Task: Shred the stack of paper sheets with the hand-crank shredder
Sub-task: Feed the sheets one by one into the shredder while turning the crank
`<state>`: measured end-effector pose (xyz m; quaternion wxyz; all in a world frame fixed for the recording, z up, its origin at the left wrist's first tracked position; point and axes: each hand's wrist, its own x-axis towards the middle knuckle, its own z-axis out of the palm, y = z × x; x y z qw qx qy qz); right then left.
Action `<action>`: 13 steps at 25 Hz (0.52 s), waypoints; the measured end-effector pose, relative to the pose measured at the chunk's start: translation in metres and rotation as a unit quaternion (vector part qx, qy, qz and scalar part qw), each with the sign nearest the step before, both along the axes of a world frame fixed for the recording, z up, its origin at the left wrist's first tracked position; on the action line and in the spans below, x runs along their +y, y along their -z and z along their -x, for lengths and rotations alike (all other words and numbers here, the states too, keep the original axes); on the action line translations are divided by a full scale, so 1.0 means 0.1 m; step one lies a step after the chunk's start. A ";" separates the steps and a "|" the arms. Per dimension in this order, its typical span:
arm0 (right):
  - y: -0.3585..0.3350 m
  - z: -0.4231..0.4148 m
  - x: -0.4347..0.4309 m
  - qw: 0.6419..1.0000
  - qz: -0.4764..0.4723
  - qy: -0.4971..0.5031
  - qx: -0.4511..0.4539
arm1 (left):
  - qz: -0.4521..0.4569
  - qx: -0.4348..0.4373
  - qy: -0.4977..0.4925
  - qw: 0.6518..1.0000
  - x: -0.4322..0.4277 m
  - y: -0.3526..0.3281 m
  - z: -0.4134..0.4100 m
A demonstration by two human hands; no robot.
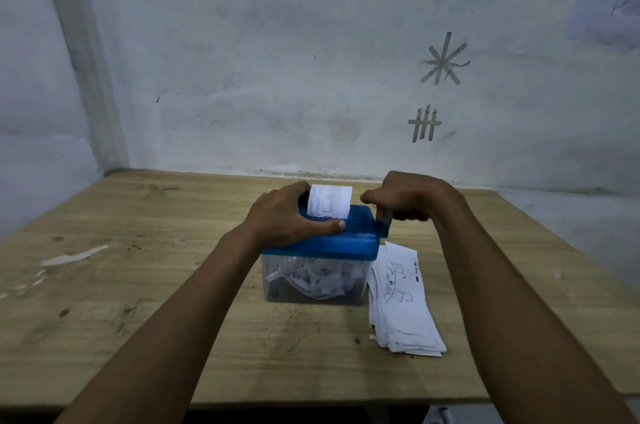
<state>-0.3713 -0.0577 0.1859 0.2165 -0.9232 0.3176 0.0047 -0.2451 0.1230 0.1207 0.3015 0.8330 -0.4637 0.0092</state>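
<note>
A small hand-crank shredder [349, 243] with a blue lid and a clear bin stands in the middle of the wooden table [138, 302]. White paper shreds [313, 276] fill the bin. A printed sheet [329, 200] sticks upright out of the lid's slot. My left hand [287, 215] grips the lid's left side, thumb lying across the top. My right hand [405, 196] is curled round the dark crank handle [383, 221] at the shredder's right side. A stack of printed paper sheets [401, 302] lies on the table just right of the bin.
A grey wall [277, 59] with tape marks rises right behind the table. A torn white scrap [74, 255] lies on the table's left part. The table's front edge runs below my forearms.
</note>
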 end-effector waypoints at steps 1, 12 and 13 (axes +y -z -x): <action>-0.05 -0.01 -0.02 1.000 -0.029 -0.008 0.007 | -0.014 -0.014 -0.005 1.000 0.00 0.00 0.01; 0.38 0.20 -0.21 0.906 -0.233 -0.030 -0.351 | -0.067 -0.117 -0.009 0.991 -0.13 0.04 -0.14; 0.39 0.13 -0.24 0.910 -0.243 -0.005 -0.337 | -0.063 -0.120 -0.007 0.991 -0.13 0.04 -0.16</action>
